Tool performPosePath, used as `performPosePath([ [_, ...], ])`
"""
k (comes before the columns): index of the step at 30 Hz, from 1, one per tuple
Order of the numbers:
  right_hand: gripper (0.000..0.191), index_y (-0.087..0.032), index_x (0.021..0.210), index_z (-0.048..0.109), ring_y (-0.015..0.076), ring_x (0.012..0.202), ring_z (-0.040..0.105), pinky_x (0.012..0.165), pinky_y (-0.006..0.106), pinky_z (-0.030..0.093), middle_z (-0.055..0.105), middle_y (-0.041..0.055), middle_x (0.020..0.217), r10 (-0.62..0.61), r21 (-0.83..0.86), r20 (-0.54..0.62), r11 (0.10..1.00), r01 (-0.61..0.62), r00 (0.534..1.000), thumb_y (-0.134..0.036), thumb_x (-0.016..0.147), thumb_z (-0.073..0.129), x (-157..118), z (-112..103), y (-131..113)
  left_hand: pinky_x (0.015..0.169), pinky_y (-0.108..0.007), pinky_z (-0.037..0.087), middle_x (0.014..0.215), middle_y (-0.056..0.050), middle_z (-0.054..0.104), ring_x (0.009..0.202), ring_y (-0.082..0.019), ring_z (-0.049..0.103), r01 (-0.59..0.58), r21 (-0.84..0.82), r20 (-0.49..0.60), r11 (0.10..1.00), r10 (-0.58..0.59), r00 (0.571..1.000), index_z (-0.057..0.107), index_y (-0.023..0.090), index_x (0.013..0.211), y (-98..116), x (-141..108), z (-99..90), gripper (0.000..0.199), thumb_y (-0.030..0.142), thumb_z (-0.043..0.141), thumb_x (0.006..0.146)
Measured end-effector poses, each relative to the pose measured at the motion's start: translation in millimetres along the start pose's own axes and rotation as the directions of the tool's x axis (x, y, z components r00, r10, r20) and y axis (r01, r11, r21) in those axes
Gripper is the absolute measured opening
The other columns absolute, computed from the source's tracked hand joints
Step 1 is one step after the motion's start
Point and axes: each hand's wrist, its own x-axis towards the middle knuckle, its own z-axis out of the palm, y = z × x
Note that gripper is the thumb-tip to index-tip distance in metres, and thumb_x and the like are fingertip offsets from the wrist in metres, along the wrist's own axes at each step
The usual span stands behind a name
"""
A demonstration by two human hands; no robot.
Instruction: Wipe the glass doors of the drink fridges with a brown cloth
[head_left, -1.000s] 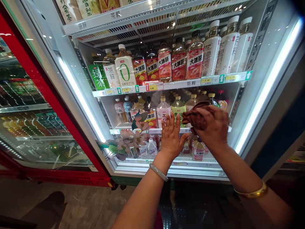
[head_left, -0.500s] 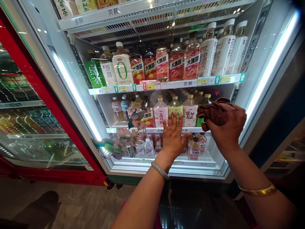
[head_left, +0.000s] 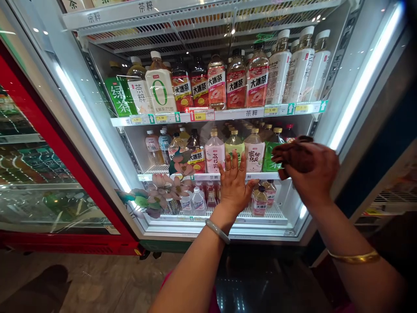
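Note:
My left hand (head_left: 235,187) lies flat with fingers spread against the glass door of a lit drinks cooler, a pale bangle on its wrist. Behind its fingers show a yellow-green bottle (head_left: 233,142) and a pink-labelled bottle (head_left: 214,152). My right hand (head_left: 321,174), with a gold bangle below it, is closed around a crumpled brown cloth (head_left: 295,157) at the right side of the door. Just left of the cloth, a green-labelled bottle (head_left: 271,152) stands inside. Whether the cloth touches the glass I cannot tell.
Several tea bottles stand on the upper shelf (head_left: 228,114), with price tags along its edge. A flower decal (head_left: 169,184) sits on the glass at lower left. Another cooler with a red frame (head_left: 97,191) stands to the left. Tiled floor (head_left: 100,278) lies below.
My view has shifted slightly, so the cooler appears farther left. The cloth in my right hand has moved a little right relative to the bottles; my left hand stays flat on the glass.

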Motion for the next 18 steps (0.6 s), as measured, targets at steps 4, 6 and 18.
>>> performPosePath([
  [4, 0.067, -0.032, 0.136, 0.058, 0.0412, 0.124, 0.059, 0.098, 0.062, 0.05, 0.056, 0.0135, 0.132, 0.2, 0.067, -0.245, 0.98, -0.19, 0.949, -0.03, 0.074, 0.081, 6, 5, 7, 0.131, -0.063, 0.009, 0.177, -0.012, 0.009, 0.164, -0.029, -0.002, -0.019, 0.008, 0.012, 1.0, 0.019, 1.0, -0.006, 0.024, 0.168, -3, -1, -2.4, 0.085, 0.06, 0.038, 0.104],
  [6, 0.065, -0.03, 0.137, 0.058, 0.0418, 0.127, 0.056, 0.099, 0.06, 0.048, 0.055, 0.0159, 0.135, 0.154, 0.033, -0.156, 0.988, -0.15, 0.976, -0.032, 0.077, 0.081, 0, 7, -11, 0.131, -0.064, 0.009, 0.176, -0.012, 0.011, 0.164, -0.03, -0.002, -0.031, 0.013, 0.014, 0.999, 0.03, 0.999, -0.005, 0.024, 0.168, -5, -2, -2.8, 0.085, 0.059, 0.037, 0.104],
  [18, 0.051, -0.032, 0.123, 0.066, 0.0335, 0.111, 0.065, 0.1, 0.057, 0.048, 0.067, 0.0086, 0.119, -0.235, 0.058, 0.112, 0.971, 0.23, 0.965, -0.03, 0.075, 0.084, -15, 2, -17, 0.131, -0.064, 0.009, 0.176, -0.014, 0.014, 0.164, -0.029, -0.002, -0.02, -0.004, 0.011, 1.0, 0.02, 1.0, -0.003, 0.022, 0.169, -3, -1, -3.4, 0.08, 0.056, 0.033, 0.106],
])
